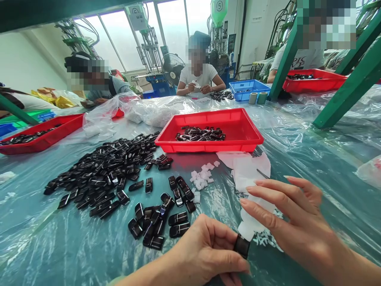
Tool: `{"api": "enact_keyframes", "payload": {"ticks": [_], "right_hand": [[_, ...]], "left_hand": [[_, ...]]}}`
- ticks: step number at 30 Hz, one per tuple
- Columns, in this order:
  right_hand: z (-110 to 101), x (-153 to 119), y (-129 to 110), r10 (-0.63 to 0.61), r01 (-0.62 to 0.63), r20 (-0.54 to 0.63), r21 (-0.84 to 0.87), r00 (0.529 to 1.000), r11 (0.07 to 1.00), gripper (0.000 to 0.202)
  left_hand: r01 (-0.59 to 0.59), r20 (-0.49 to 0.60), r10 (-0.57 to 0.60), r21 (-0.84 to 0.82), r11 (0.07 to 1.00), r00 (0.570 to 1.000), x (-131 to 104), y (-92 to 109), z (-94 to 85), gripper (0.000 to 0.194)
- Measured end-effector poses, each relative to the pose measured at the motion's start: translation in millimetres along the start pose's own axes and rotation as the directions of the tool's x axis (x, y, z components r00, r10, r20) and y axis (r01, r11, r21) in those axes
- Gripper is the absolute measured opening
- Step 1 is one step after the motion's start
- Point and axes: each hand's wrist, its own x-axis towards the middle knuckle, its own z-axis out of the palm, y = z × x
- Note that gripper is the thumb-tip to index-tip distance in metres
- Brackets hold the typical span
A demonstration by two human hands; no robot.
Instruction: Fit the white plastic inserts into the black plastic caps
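Note:
My left hand (212, 248) is closed at the bottom middle, with thumb and fingers around a small black glossy piece (242, 246). The end of a white sheet (248, 224) reaches this piece's upper edge; I cannot tell if they are joined. To the right, my right hand (285, 210) hovers over the white sheet with its fingers stretched out and apart, its thumb hidden. A thin dark rod (262, 173) shows just beyond those fingertips; whether the hand touches it is unclear. White scraps (268, 240) lie under the right hand.
A large heap of black pieces (104, 171) spreads at left, with several loose ones nearer. Small white squares (204, 176) lie beside a red tray (208, 147) holding more black pieces. Green posts (351, 87) rise at right. A co-worker (198, 77) sits opposite; others sit left and right.

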Motion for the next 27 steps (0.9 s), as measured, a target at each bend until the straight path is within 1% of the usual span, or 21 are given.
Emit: {"api": "enact_keyframes", "payload": {"ticks": [4,12,15,22,27], "right_hand": [[-2.1,-0.3,2.1,-0.011,0.011,-0.003,0.025,1.000,1.000,0.029],[-4.4,1.2,6.0,-0.033,0.031,0.041,0.046,0.999,0.998,0.027],[-5.5,3.2,6.9,-0.052,0.049,0.054,0.051,0.997,0.998,0.030],[-6.9,3.6,7.2,-0.085,0.084,0.045,0.020,0.995,0.996,0.034],[-6.8,1.7,4.6,-0.112,0.114,0.062,-0.031,0.992,0.993,0.028]], "left_hand": [[-0.005,-0.007,0.004,-0.012,1.000,1.000,0.5,0.4,-0.5,0.023],[0.001,-0.006,-0.001,0.001,1.000,1.000,-1.9,0.6,-0.7,0.019],[0.006,0.002,-0.006,-0.002,1.000,1.000,-2.9,0.4,-0.8,0.017],[0.012,0.019,-0.012,0.012,1.000,1.000,-2.2,-0.2,-2.0,0.016],[0.006,0.021,-0.006,0.030,1.000,1.000,-0.7,-0.6,-2.6,0.018]]}}
